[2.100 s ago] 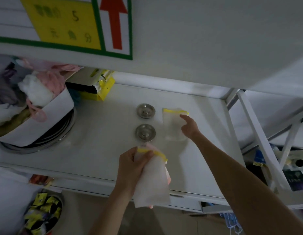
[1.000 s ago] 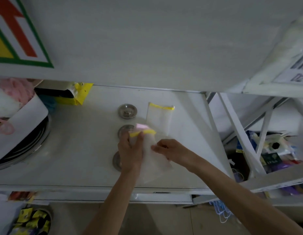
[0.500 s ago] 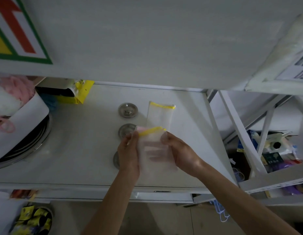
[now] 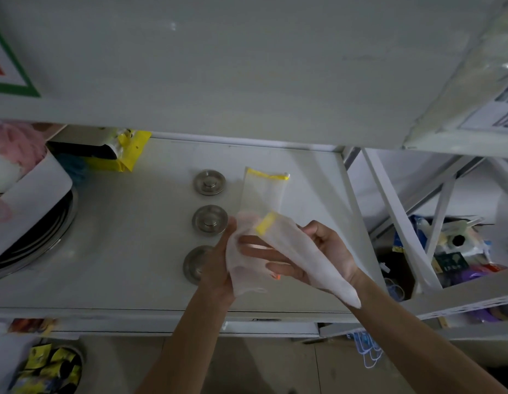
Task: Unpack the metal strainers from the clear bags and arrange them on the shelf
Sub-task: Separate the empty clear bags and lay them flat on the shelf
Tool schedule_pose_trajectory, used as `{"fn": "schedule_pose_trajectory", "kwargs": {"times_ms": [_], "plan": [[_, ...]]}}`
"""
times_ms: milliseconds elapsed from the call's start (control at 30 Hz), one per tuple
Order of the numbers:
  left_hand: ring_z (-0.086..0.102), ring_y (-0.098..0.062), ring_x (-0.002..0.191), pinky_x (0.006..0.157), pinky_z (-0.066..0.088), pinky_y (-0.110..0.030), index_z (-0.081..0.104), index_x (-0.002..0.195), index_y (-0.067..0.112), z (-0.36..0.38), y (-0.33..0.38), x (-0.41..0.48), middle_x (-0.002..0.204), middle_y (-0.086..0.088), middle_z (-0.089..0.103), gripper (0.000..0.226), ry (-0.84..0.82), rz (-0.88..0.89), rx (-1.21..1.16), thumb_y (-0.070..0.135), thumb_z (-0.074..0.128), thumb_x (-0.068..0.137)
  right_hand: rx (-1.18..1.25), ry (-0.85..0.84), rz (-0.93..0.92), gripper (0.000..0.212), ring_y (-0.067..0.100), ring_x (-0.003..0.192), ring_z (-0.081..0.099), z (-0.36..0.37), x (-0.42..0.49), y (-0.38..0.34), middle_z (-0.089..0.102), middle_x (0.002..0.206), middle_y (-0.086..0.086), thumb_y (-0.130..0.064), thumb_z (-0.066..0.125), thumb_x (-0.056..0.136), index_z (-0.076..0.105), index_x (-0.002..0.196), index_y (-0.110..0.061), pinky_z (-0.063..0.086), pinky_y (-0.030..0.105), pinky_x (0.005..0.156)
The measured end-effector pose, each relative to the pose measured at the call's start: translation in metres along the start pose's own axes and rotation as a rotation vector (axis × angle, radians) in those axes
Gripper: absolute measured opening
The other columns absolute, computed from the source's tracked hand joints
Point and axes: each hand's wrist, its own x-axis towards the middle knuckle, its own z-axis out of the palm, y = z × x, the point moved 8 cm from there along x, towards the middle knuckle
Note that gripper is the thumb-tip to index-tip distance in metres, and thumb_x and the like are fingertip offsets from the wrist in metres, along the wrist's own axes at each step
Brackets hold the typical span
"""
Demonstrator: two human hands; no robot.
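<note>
Over the white shelf [image 4: 119, 251], a left hand [image 4: 218, 268] and right hand [image 4: 326, 251] both pinch a crumpled clear yellow-striped bag [image 4: 289, 257]. Beyond, three round metal strainers [image 4: 209, 221] sit in a row beside a flat empty clear bag [image 4: 262, 191].

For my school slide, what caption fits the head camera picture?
Both hands hold an empty clear bag beside three metal strainers lined up on the shelf.

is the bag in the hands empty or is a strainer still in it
Empty, as far as it shows: the clear bag hangs limp and crumpled between the left hand and right hand, fingers visible through it, no metal disc inside.
</note>
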Motion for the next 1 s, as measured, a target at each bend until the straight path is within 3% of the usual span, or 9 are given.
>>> {"fn": "schedule_pose_trajectory", "kwargs": {"times_ms": [33, 133, 233, 300, 400, 533, 767, 900, 1000], "plan": [[0.071, -0.032, 0.064, 0.056, 0.059, -0.045, 0.075, 0.082, 0.007, 0.001, 0.001, -0.003, 0.082, -0.015, 0.068, 0.058, 0.011, -0.010, -0.015, 0.051, 0.040, 0.095, -0.037, 0.003, 0.001, 0.040, 0.049, 0.128, 0.042, 0.000, -0.002, 0.000, 0.040, 0.146, 0.024, -0.018, 0.045, 0.077, 0.051, 0.116, -0.011, 0.043, 0.049, 0.094], [0.072, -0.020, 0.063, 0.055, 0.060, -0.030, 0.065, 0.093, 0.012, -0.018, 0.012, -0.002, 0.080, -0.006, 0.069, 0.024, 0.140, 0.157, 0.130, 0.034, 0.055, 0.093, -0.213, 0.105, -0.101, 0.035, 0.027, 0.092, 0.064, -0.012, -0.006, -0.017, 0.069, 0.091, 0.004, -0.022, 0.035, 0.081, 0.068, 0.090, -0.013, 0.041, 0.041, 0.092], [0.073, -0.018, 0.077, 0.066, 0.060, -0.029, 0.064, 0.109, 0.013, -0.032, 0.027, -0.003, 0.094, -0.005, 0.072, 0.026, 0.200, 0.256, 0.148, 0.030, 0.068, 0.090, -0.254, 0.164, -0.213, 0.032, 0.031, 0.097, 0.064, -0.027, 0.002, -0.047, 0.068, 0.104, 0.008, -0.019, 0.032, 0.086, 0.060, 0.101, -0.012, 0.049, 0.043, 0.088], [0.074, -0.019, 0.073, 0.067, 0.061, -0.030, 0.063, 0.107, 0.014, -0.026, 0.023, -0.002, 0.085, -0.006, 0.073, 0.051, 0.026, 0.121, -0.012, 0.019, 0.091, 0.065, -0.425, 0.416, -0.309, 0.022, 0.030, 0.087, 0.068, -0.067, 0.012, -0.074, 0.066, 0.111, 0.013, -0.020, 0.038, 0.089, 0.058, 0.098, -0.014, 0.055, 0.037, 0.072], [0.074, -0.023, 0.065, 0.063, 0.061, -0.032, 0.069, 0.099, 0.010, -0.018, 0.020, -0.010, 0.074, -0.009, 0.073, 0.067, -0.098, 0.070, -0.109, 0.013, 0.100, 0.040, -0.800, 0.854, -0.434, 0.011, 0.028, 0.070, 0.063, -0.138, 0.020, -0.113, 0.065, 0.098, 0.023, -0.016, 0.047, 0.092, 0.048, 0.082, -0.013, 0.049, 0.031, 0.058], [0.070, -0.027, 0.069, 0.059, 0.060, -0.032, 0.054, 0.135, 0.001, -0.033, 0.026, -0.022, 0.092, -0.016, 0.066, 0.071, 0.084, 0.214, 0.087, 0.030, 0.074, 0.073, -1.252, 1.237, -0.332, 0.015, 0.040, 0.092, 0.059, -0.190, 0.021, -0.138, 0.062, 0.097, 0.030, -0.017, 0.052, 0.089, 0.052, 0.082, -0.003, 0.043, 0.038, 0.075], [0.066, -0.025, 0.055, 0.051, 0.054, -0.028, 0.061, 0.104, 0.008, -0.033, 0.020, -0.030, 0.071, -0.012, 0.065, 0.061, 0.052, 0.208, 0.118, 0.031, 0.092, 0.057, -1.642, 1.293, -0.282, 0.021, 0.042, 0.104, 0.058, -0.174, 0.045, -0.155, 0.061, 0.112, 0.025, -0.014, 0.045, 0.089, 0.052, 0.105, -0.003, 0.046, 0.042, 0.087], [0.061, -0.023, 0.050, 0.049, 0.049, -0.024, 0.064, 0.092, 0.006, -0.033, 0.023, -0.038, 0.067, -0.014, 0.060, 0.034, 0.142, 0.322, 0.185, 0.029, 0.072, 0.068, -1.951, 1.319, -0.094, 0.036, 0.038, 0.108, 0.061, -0.167, 0.061, -0.157, 0.059, 0.122, 0.021, -0.006, 0.039, 0.091, 0.041, 0.128, -0.001, 0.047, 0.041, 0.089], [0.064, -0.019, 0.045, 0.042, 0.050, -0.022, 0.061, 0.092, 0.005, -0.028, 0.021, -0.039, 0.058, -0.009, 0.065, 0.018, 0.131, 0.321, 0.183, 0.021, 0.061, 0.083, -1.979, 1.364, -0.020, 0.047, 0.036, 0.112, 0.060, -0.167, 0.060, -0.157, 0.054, 0.131, 0.020, -0.007, 0.045, 0.091, 0.031, 0.135, 0.002, 0.046, 0.041, 0.092]]}}
